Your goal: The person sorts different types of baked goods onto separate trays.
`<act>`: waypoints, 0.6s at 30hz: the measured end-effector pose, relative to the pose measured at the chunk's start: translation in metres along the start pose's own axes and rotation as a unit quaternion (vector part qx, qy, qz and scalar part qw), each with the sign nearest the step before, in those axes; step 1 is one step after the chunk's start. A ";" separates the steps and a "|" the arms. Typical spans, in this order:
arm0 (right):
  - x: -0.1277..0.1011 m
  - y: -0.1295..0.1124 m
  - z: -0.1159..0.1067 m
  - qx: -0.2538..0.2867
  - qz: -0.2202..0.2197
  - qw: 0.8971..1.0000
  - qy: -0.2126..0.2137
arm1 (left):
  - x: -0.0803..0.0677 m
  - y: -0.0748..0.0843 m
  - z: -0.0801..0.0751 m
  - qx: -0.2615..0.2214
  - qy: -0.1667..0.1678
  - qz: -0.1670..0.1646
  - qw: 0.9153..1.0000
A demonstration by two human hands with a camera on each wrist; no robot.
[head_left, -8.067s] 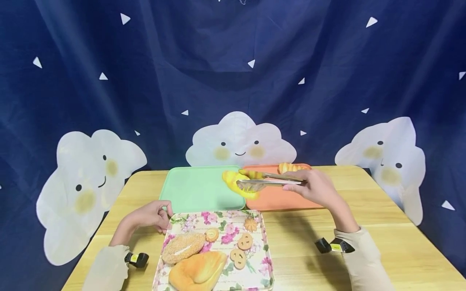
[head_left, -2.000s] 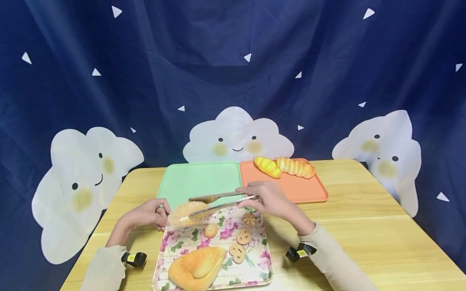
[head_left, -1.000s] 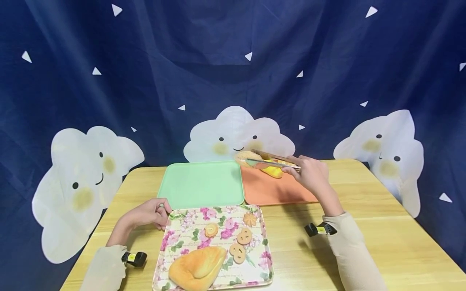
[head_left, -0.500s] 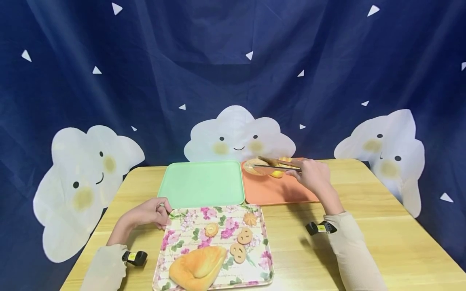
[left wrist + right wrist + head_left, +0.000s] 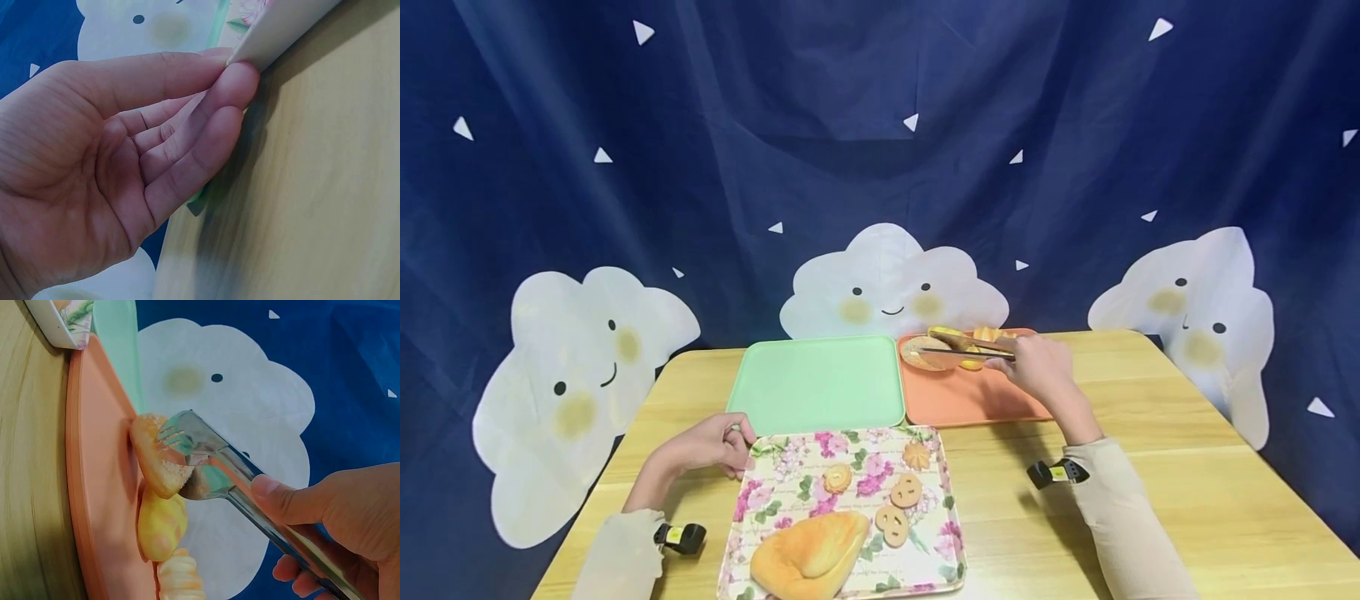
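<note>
The right hand point(image 5: 1039, 364) grips the shiny tongs point(image 5: 203, 434), with the thumb on top. The tips of the tongs are at the crumbly bun point(image 5: 917, 353), but I can't tell if they squeeze it. The bun is in the far left part of the orange tray point(image 5: 977, 402). Just right of it is a yellow bread point(image 5: 161, 528), then a bread with ridges point(image 5: 180, 578).

The left hand point(image 5: 715, 442) pinches the flower tray point(image 5: 928, 560) by its far left corner. This near tray has 4 little cookies point(image 5: 892, 526) and a big golden bread point(image 5: 808, 554). The green tray point(image 5: 816, 387) sits left of the orange tray on the wooden table point(image 5: 1165, 433).
</note>
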State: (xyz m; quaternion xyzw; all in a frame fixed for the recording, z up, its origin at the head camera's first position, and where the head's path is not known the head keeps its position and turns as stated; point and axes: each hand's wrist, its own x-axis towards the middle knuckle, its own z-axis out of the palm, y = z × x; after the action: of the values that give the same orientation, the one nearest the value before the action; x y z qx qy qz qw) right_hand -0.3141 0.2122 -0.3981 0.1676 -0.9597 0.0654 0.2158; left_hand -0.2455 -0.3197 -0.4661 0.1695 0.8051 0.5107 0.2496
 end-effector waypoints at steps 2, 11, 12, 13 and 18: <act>-0.001 0.000 0.000 0.002 0.000 1.000 -0.001 | 0.000 -0.001 0.001 -0.001 0.002 0.000 1.000; -0.002 0.001 0.000 -0.005 0.006 1.000 -0.011 | -0.001 0.001 0.001 -0.003 0.000 0.003 1.000; -0.001 0.001 0.000 -0.007 0.006 1.000 -0.012 | -0.001 0.001 0.001 -0.004 0.000 0.003 1.000; -0.001 0.001 0.000 -0.009 0.006 1.000 -0.013 | -0.001 0.000 0.001 -0.003 0.000 0.004 1.000; -0.001 0.001 -0.001 -0.009 0.010 1.000 -0.016 | -0.001 0.001 0.001 -0.001 0.000 0.003 1.000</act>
State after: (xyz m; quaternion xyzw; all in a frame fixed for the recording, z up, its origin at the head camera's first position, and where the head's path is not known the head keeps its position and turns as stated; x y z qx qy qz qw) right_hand -0.3133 0.2138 -0.3977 0.1571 -0.9651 0.0565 0.2016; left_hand -0.2441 -0.3191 -0.4653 0.1717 0.8040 0.5125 0.2479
